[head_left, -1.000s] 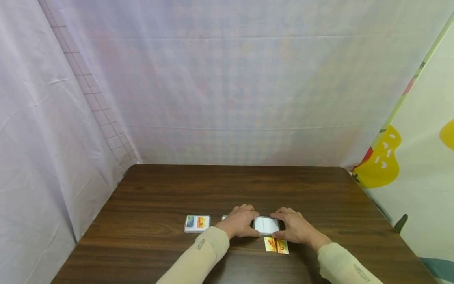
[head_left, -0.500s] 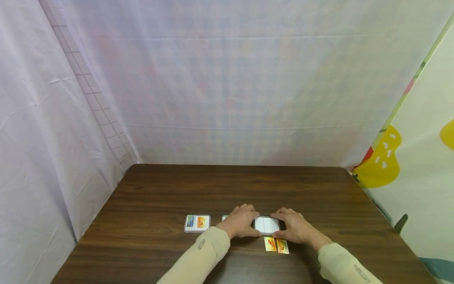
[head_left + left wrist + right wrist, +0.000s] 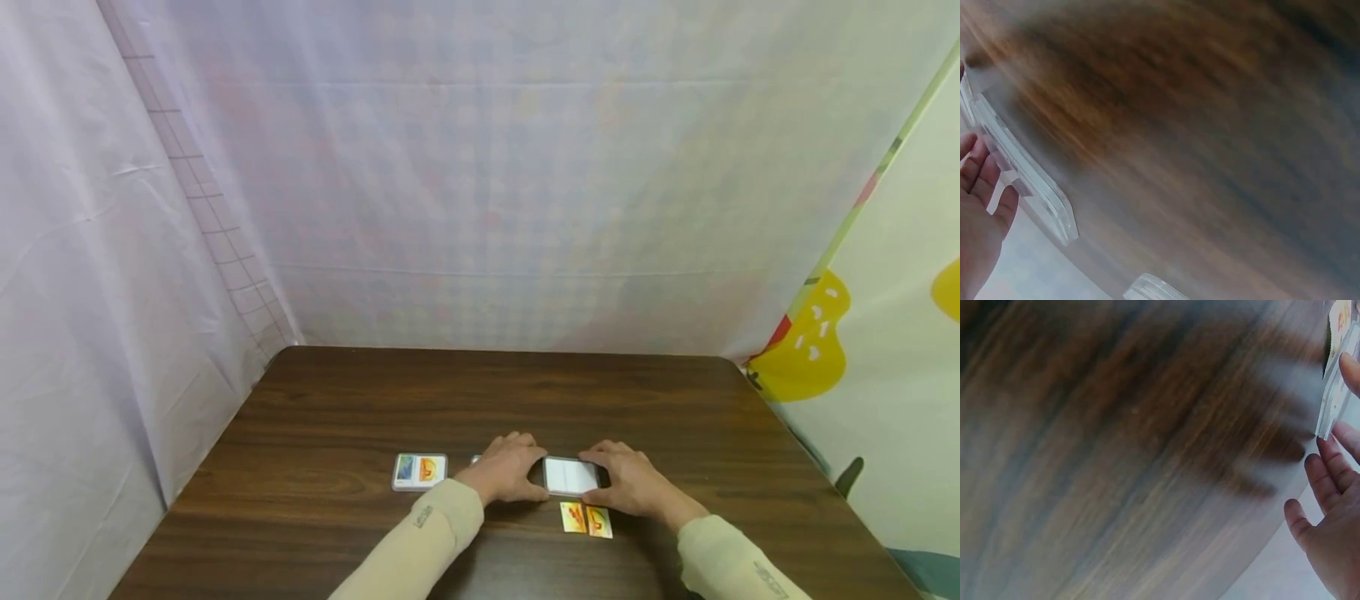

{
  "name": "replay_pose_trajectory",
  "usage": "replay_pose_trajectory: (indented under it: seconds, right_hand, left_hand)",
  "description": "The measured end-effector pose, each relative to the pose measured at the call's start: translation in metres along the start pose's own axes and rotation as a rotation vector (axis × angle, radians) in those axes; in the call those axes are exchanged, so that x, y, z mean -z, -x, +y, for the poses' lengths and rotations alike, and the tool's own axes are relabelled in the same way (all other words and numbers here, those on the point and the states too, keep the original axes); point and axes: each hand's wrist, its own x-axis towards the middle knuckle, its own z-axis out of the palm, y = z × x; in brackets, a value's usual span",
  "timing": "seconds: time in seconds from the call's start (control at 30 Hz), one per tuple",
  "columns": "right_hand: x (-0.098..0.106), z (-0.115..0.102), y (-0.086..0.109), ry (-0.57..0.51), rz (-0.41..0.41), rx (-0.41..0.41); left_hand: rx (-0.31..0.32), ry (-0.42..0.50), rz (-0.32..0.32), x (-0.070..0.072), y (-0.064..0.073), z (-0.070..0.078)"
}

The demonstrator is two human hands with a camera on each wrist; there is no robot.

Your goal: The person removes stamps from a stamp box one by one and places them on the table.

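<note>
Holding a card case between both hands

Gripping from either side, the left hand (image 3: 506, 475) and right hand (image 3: 633, 483) hold a clear case (image 3: 572, 476) on the table (image 3: 337, 400), near its front edge. The case lies flat between the hands, white face up; left fingers curl at its left end, right fingers at its right end. The left wrist view shows fingers (image 3: 979, 187) against a clear edge, blurred. Two yellow cards (image 3: 587, 520) lie just in front of the case, by the right wrist. A second case (image 3: 419, 471) with a coloured card sits left of the left hand, apart.
</note>
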Motion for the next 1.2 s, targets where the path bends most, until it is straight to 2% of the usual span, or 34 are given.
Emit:
replay_pose_trajectory:
  seconds: [0.57,0.87,1.2]
  right_hand:
    - [0.010,-0.011,-0.004,-0.056,0.046,-0.012]
    - [0.009,-0.019,-0.012,-0.128,0.079,0.001]
    - [0.008,-0.032,-0.019,-0.158,0.100,0.026]
  left_hand:
    - [0.021,0.072,0.016,0.009,0.007,-0.009]
    - [0.040,0.146,0.004,0.015,0.017,-0.019]
    - [0.044,0.142,0.024,0.021,0.026,-0.032]
